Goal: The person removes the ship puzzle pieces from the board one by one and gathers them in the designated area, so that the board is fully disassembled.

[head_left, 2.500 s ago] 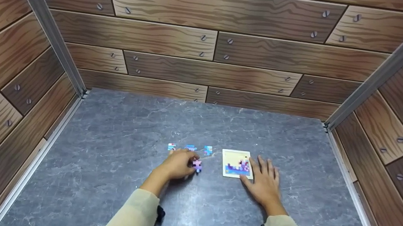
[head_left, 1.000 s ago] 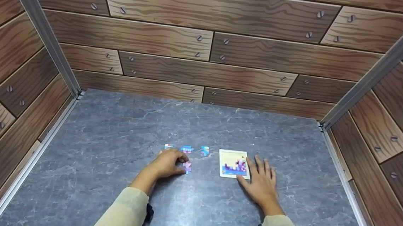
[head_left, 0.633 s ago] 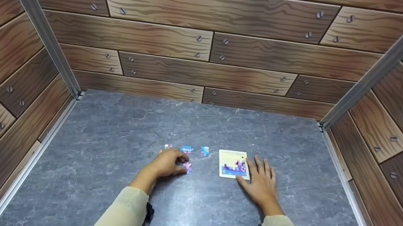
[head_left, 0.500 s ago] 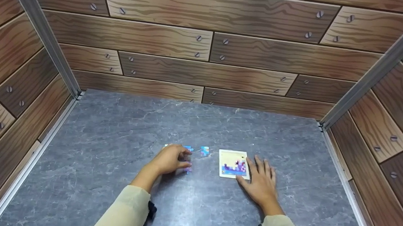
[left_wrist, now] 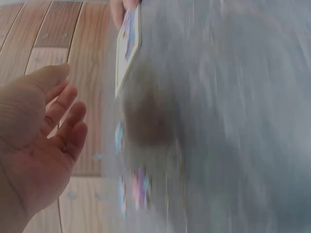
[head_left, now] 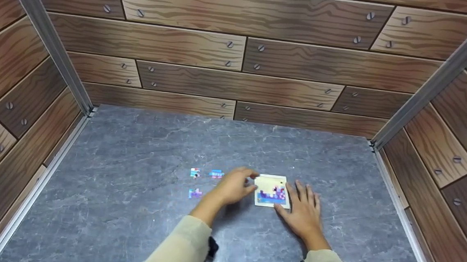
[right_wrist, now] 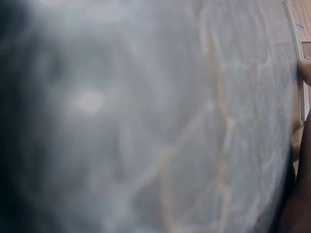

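A small puzzle tray (head_left: 271, 190) with a pale border lies flat on the table, its picture partly filled with blue and purple pieces along the bottom. My right hand (head_left: 302, 212) rests at its right edge, fingers spread and thumb at the lower border. Close by the tray's left border is my left hand (head_left: 233, 187), thumb and fingers apart. In the left wrist view that hand (left_wrist: 41, 136) shows loosely bent fingers with nothing between them. A loose blue puzzle piece (left_wrist: 119, 137) lies near the tray there; the left hand hides it in the head view.
Left of my left hand lie more puzzle pieces: a pink-purple one (head_left: 195, 193), a blue one (head_left: 216, 173) and a light-blue and red one (head_left: 195, 172). Wood-plank-patterned walls (head_left: 237, 82) enclose the grey marbled table (head_left: 129, 206) at the back and sides.
The pink-purple piece has shifted left and turned, and my left hand has let go of it. That hand has moved right to the tray's edge. My right hand stays put.
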Demonstrator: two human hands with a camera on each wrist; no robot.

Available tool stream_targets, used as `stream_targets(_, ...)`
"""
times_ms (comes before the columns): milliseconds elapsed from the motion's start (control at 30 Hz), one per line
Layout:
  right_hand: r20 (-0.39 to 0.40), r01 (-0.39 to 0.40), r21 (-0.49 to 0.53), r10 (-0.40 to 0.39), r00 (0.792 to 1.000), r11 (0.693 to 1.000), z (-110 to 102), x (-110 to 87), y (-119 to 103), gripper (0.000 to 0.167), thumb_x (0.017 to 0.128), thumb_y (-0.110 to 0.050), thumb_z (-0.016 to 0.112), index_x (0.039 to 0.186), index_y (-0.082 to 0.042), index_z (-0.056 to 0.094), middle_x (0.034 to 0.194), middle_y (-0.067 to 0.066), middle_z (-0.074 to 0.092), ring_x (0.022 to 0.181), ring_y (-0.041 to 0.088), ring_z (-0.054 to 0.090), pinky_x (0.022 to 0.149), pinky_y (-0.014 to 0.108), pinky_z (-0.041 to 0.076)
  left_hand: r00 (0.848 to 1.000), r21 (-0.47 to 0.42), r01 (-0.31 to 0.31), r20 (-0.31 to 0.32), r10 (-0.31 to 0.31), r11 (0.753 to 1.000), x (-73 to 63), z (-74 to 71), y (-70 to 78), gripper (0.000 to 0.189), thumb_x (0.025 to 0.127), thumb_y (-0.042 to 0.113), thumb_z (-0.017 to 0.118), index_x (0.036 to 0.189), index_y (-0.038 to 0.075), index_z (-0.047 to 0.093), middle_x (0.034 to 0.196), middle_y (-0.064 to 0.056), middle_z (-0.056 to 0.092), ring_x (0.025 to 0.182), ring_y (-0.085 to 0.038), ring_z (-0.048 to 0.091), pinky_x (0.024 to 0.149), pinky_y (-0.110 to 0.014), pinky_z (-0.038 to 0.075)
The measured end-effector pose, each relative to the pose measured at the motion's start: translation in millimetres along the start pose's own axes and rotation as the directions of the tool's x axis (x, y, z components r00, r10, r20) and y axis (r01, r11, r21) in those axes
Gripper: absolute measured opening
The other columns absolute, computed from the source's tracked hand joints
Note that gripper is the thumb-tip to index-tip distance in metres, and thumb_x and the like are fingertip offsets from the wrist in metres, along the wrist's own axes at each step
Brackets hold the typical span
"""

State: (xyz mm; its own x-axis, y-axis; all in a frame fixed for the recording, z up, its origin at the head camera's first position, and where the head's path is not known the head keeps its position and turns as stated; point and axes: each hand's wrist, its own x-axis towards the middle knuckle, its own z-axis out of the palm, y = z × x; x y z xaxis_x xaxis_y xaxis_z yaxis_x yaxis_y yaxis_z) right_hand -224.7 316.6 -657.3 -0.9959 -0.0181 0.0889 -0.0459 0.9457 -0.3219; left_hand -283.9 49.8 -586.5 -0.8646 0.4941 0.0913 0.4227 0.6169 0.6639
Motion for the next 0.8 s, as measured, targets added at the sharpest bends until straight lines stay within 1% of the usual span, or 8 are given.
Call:
stream_targets(100,-0.005,0.000,0.005,0.000,1.000,1.000,0,-0.1,1,0.088,0.097,-0.067,0.065,0.167,-0.019,0.043,0.178,0.017,0.031,0.166,0.052,0.019,0.132,0.075,0.009,1.000,-0.005,-0.007,0.016,0.007,1.000,9.4,14.2,7.8,0.041,0.103,0.026,0.075,0.141,0.014,0.069,0.138,-0.006,0.073,0.131,-0.026,0.069,0.115,-0.042,0.053)
stream_targets(167,-0.004,-0.002,0.012,0.002,1.000,1.000,0,-0.4,1,0.088,0.097,-0.068,0.065,0.167,-0.019,0.042,0.178,0.017,0.031,0.166,0.052,0.019,0.132,0.075,0.009,1.000,-0.014,-0.004,0.022,0.005,1.000,14.6,22.6,10.9,0.041,0.103,0.024,0.074,0.142,0.014,0.069,0.144,-0.006,0.071,0.139,-0.028,0.064,0.121,-0.043,0.049)
stream_targets(233,-0.002,-0.002,0.016,0.002,1.000,1.000,0,-0.4,1,0.088,0.097,-0.068,0.064,0.167,-0.019,0.043,0.178,0.017,0.031,0.166,0.052,0.019,0.132,0.075,0.009,1.000,-0.021,-0.003,0.017,0.003,1.000,19.3,30.5,12.4,0.040,0.103,0.023,0.074,0.142,0.015,0.069,0.147,-0.006,0.070,0.145,-0.029,0.060,0.125,-0.044,0.046)
stream_targets(400,-0.014,0.006,0.021,-0.005,1.000,1.000,1,0.6,0,0.087,0.097,-0.067,0.064,0.166,-0.019,0.043,0.177,0.017,0.032,0.166,0.051,0.020,0.132,0.074,0.009,1.000,-0.033,-0.019,-0.013,0.019,0.999,29.0,46.5,14.7,0.039,0.101,0.021,0.076,0.139,0.016,0.070,0.146,-0.005,0.070,0.143,-0.028,0.061,0.125,-0.045,0.045)
stream_targets(500,-0.021,0.006,0.019,-0.006,1.000,1.000,1,0.8,0,0.086,0.097,-0.066,0.065,0.166,-0.020,0.044,0.177,0.017,0.033,0.166,0.051,0.021,0.132,0.074,0.009,0.999,-0.053,-0.034,-0.012,0.034,0.998,33.4,55.4,15.2,0.039,0.099,0.019,0.078,0.137,0.016,0.071,0.145,-0.005,0.070,0.142,-0.027,0.062,0.124,-0.042,0.046)
stream_targets(567,-0.017,0.004,0.013,-0.004,1.000,1.000,1,0.5,0,0.086,0.097,-0.066,0.065,0.166,-0.020,0.044,0.177,0.016,0.033,0.166,0.051,0.021,0.132,0.074,0.009,0.999,-0.060,-0.032,-0.004,0.032,0.998,35.4,61.4,14.1,0.040,0.098,0.019,0.078,0.137,0.015,0.071,0.145,-0.005,0.071,0.141,-0.027,0.062,0.123,-0.040,0.047)
stream_targets(700,-0.006,0.001,0.003,-0.001,1.000,1.000,1,-0.5,0,0.086,0.097,-0.067,0.064,0.166,-0.021,0.044,0.177,0.016,0.032,0.166,0.050,0.020,0.132,0.073,0.009,1.000,-0.038,-0.020,0.022,0.021,0.999,37.3,70.2,10.0,0.042,0.099,0.020,0.077,0.139,0.011,0.070,0.148,-0.005,0.069,0.143,-0.027,0.060,0.125,-0.039,0.043)
stream_targets(800,-0.003,-0.002,-0.001,0.002,1.000,1.000,0,-1.2,1,0.086,0.097,-0.068,0.063,0.166,-0.021,0.043,0.177,0.016,0.032,0.166,0.050,0.020,0.132,0.073,0.009,0.999,0.015,-0.038,0.032,0.038,0.999,38.3,74.2,7.6,0.043,0.099,0.023,0.078,0.140,0.009,0.070,0.149,-0.005,0.068,0.143,-0.026,0.058,0.127,-0.038,0.042)
